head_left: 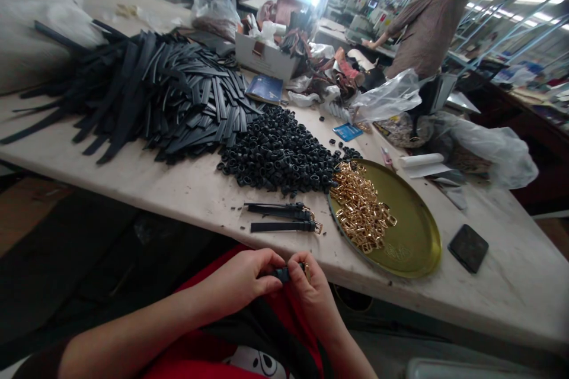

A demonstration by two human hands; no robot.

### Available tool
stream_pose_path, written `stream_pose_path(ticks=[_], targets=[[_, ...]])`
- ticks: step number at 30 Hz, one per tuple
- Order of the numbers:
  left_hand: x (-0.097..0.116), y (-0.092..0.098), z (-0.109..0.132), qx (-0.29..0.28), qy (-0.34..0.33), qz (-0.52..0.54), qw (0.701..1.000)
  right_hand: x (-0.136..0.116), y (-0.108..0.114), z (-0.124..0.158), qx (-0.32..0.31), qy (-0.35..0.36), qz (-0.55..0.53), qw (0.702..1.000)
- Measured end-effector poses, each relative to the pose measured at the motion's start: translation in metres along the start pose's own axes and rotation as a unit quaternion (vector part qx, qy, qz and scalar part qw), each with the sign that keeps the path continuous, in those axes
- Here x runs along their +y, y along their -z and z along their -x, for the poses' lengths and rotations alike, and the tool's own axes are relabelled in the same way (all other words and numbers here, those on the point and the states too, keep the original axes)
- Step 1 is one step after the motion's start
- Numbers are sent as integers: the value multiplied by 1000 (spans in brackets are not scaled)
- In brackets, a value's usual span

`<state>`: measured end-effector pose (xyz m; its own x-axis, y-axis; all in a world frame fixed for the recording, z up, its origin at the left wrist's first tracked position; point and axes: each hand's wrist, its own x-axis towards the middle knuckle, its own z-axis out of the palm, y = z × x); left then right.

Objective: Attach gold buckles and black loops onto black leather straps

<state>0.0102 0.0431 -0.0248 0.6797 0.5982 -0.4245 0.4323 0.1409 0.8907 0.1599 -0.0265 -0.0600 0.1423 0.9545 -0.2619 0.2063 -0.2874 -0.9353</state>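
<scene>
Over my lap, just off the table's front edge, both hands meet on one short black strap (pixel 281 274). My left hand (pixel 251 275) pinches its dark end between thumb and fingers. Closed around the other end, my right hand (pixel 309 284) has a gold buckle (pixel 306 271) showing between its fingers. Most of the strap is hidden by my fingers. On the table ahead lie a few black straps with gold buckles (pixel 284 226). Behind them is a heap of small black loops (pixel 284 154). A gold tray (pixel 413 231) to the right carries a pile of gold buckles (pixel 360 207).
Long black strips (pixel 178 89) are heaped at the left. A blue booklet (pixel 265 89), a white box (pixel 262 59) and plastic bags (pixel 484 142) stand farther back. A dark flat object (pixel 469 247) lies right of the tray. Another person (pixel 427 18) stands beyond the table.
</scene>
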Motion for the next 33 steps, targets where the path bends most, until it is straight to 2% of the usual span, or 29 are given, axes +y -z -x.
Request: stream_pose_path(ticks=[5, 9, 13, 16, 19, 24, 26, 29, 33], targets=[[-5, -1, -5, 18, 6, 21, 1000, 3, -1, -3, 4, 42, 116, 992], [-6, 1, -7, -19, 26, 88, 996, 3, 2, -3, -38, 34, 106, 993], [1, 9, -11, -46, 9, 114, 992, -1, 0, -9, -14, 38, 123, 992], [5, 13, -19, -15, 27, 108, 994, -5, -2, -17, 8, 37, 96, 995], [6, 19, -28, -14, 50, 98, 994, -10, 0, -24, -6, 26, 69, 997], [12, 41, -38, -128, 83, -13, 988, -18, 9, -37, -23, 31, 118, 992], [17, 49, -41, -148, 78, -29, 985, -21, 12, -43, -19, 25, 128, 991], [23, 55, -45, -134, 72, -22, 988, -23, 14, -50, -22, 25, 140, 990], [24, 53, -50, -108, 72, -36, 991, -24, 18, -55, -51, 57, 164, 983]])
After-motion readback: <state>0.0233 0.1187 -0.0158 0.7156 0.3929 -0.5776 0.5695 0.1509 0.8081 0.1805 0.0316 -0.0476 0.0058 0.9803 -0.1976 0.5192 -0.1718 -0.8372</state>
